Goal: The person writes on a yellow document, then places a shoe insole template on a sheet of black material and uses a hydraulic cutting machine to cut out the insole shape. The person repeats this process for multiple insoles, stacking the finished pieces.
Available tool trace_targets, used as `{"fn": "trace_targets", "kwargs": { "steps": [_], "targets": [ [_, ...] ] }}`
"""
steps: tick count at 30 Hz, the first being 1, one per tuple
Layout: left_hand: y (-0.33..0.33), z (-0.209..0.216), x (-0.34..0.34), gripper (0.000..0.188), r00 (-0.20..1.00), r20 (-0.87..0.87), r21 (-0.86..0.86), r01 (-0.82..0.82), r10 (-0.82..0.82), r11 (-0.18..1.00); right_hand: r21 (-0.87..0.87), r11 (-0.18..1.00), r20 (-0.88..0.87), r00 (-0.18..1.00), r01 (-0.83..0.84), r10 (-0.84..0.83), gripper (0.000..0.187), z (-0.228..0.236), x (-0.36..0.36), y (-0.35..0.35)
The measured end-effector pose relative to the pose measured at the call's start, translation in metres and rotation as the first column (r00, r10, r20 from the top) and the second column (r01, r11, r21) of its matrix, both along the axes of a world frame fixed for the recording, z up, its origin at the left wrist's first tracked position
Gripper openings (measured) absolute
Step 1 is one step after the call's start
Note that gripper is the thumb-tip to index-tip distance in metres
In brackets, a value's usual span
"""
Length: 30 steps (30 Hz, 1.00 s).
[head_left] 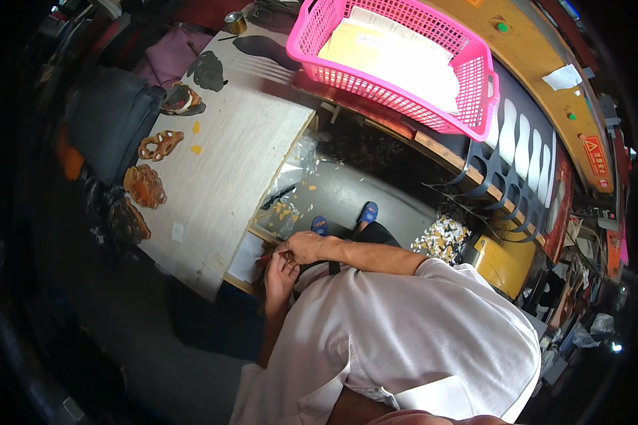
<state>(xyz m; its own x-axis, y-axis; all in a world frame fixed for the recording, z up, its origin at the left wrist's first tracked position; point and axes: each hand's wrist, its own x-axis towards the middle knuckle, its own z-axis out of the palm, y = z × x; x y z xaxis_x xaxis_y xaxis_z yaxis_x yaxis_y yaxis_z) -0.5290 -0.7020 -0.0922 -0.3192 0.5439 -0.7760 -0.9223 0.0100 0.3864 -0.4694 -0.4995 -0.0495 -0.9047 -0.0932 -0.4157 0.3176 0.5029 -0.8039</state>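
Note:
My left hand (280,278) and my right hand (306,248) meet close to my body, beside the table's near edge. Their fingers are bent and pressed together around something small, which they mostly hide. A reddish-brown bit (264,261) shows by the fingertips; its kind I cannot make out. Just left of the hands, a drawer (242,285) stands pulled out under the table, with white paper (247,258) in it.
On the pale table (213,163) lie several brown and dark cut-out pieces (145,185), yellow scraps (196,149) and a metal tin (235,23). A pink basket (397,81) of sheets sits ahead. White insole shapes (522,145) line the right bench; scraps (443,237) litter the floor.

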Motion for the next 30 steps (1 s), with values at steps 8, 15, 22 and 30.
{"fn": "trace_targets", "kwargs": {
  "steps": [8,15,22,30],
  "targets": [
    [0.014,-0.034,0.014,0.033,0.964,0.04,-0.146,-0.254,0.262,0.956,-0.001,0.993,0.006,0.993,0.115,-0.115,0.032,0.011,0.043,0.055],
    [-0.025,-0.114,0.037,0.024,0.714,-0.7,-0.043,-0.049,0.004,0.998,0.045,0.964,0.219,0.939,0.262,-0.265,0.036,-0.015,0.149,0.14],
    [-0.045,-0.098,0.066,0.04,0.809,-0.063,-0.341,-0.568,0.585,0.749,0.004,0.736,0.477,0.646,0.677,-0.597,0.032,-0.108,0.319,0.213],
    [-0.059,-0.079,0.012,0.042,0.848,-0.1,-0.435,-0.508,0.521,0.743,-0.014,0.446,0.612,0.36,0.895,-0.704,0.009,-0.15,0.405,0.239]
  ]
}}
